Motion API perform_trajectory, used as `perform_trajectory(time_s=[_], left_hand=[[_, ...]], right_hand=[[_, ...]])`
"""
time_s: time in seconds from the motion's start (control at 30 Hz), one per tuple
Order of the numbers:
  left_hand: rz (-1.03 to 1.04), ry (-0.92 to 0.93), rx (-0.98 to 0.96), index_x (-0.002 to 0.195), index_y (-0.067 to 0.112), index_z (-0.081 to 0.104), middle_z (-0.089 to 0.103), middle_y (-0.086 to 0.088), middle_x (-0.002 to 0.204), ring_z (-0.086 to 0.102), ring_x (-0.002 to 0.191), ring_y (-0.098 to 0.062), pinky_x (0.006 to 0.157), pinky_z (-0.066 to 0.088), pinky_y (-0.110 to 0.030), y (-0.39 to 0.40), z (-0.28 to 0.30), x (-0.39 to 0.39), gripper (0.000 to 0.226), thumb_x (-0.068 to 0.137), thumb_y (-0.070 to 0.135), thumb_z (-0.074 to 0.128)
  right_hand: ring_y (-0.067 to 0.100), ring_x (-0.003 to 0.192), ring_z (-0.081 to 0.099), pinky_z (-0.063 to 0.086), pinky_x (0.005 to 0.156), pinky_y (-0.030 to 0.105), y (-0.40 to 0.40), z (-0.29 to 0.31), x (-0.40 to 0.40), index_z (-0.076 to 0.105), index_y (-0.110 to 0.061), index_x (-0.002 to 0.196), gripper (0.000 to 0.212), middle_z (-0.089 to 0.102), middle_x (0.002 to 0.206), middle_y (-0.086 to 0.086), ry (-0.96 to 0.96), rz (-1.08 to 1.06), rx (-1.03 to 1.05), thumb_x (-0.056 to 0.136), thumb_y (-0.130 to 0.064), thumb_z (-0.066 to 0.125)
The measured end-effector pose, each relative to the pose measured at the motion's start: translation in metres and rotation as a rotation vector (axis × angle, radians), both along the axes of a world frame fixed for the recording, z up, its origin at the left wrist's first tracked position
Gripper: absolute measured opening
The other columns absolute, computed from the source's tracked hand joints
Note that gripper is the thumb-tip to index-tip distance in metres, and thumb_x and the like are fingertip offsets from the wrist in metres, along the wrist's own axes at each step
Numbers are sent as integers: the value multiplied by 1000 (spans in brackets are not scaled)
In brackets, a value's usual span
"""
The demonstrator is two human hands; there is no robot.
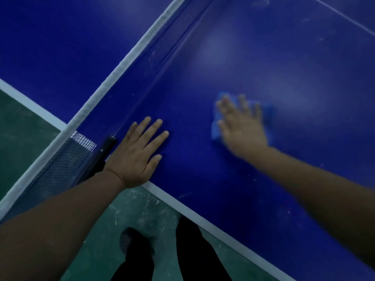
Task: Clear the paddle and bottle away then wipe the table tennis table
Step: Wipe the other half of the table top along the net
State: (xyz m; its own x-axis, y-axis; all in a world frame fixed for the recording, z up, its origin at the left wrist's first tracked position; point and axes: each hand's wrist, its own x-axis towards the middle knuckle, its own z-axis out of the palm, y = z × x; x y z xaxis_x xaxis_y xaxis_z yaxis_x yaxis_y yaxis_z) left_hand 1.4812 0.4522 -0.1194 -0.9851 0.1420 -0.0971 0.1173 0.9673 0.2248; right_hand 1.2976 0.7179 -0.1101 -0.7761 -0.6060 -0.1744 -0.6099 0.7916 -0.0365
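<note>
Floor: I am standing on a green floor [97, 236] with pale scuffs, my dark trouser legs [194, 258] and one dark shoe [132, 242] showing just below the table's edge.
Tabletop edge: the white border line [203, 222] is running diagonally just in front of my legs, along the near side of the blue tabletop [233, 179].
Left hand: my left hand [136, 157] is lying flat on the tabletop at its near edge, fingers straight and slightly spread, holding nothing, just beside the black net post [103, 151].
Right hand: my right hand [241, 124] is pressing down on a blue cloth [267, 112] with straight, spread fingers; it is blurring, and the cloth is showing past the fingertips and on both sides of the hand.
Cloth: it is lying on the tabletop further in than my left hand, well apart from the net.
Net: the net [67, 165] with its white top band [121, 69] is crossing the tabletop diagonally, to the left of both hands.
Far tabletop: pale smears and light reflections are showing beyond the cloth, and a thin white line [343, 15] is crossing the far right corner.
</note>
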Motion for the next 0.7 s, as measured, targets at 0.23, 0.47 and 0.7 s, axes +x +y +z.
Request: perform_trajectory(time_s=[0.23,0.47,0.7], left_hand=[[2,-47,46,150,13,39,27,-10,161,15,151,-31,122,10,-53,1,5,-2,56,101,38,28],[-9,-26,67,151,14,38,28,-10,160,15,151,-31,123,1,-48,0,4,-4,58,99,39,27],[-12,-5,93,153,17,35,24,-9,162,10,152,-30,122,-4,-49,-2,0,-5,62,98,42,21]], right_hand=[[35,152,-3,-2,114,71,15,-2,-13,7,-34,159,59,0,166,-14,28,-676,-67,102,-50,17],[34,151,15,8,116,67,24,-9,94,29,-31,154,60,24,163,-9,-8,-188,-81,99,-54,25],[30,153,-5,-3,117,65,18,-4,53,8,-32,159,63,1,166,-13,22,-941,-125,100,-52,17]])
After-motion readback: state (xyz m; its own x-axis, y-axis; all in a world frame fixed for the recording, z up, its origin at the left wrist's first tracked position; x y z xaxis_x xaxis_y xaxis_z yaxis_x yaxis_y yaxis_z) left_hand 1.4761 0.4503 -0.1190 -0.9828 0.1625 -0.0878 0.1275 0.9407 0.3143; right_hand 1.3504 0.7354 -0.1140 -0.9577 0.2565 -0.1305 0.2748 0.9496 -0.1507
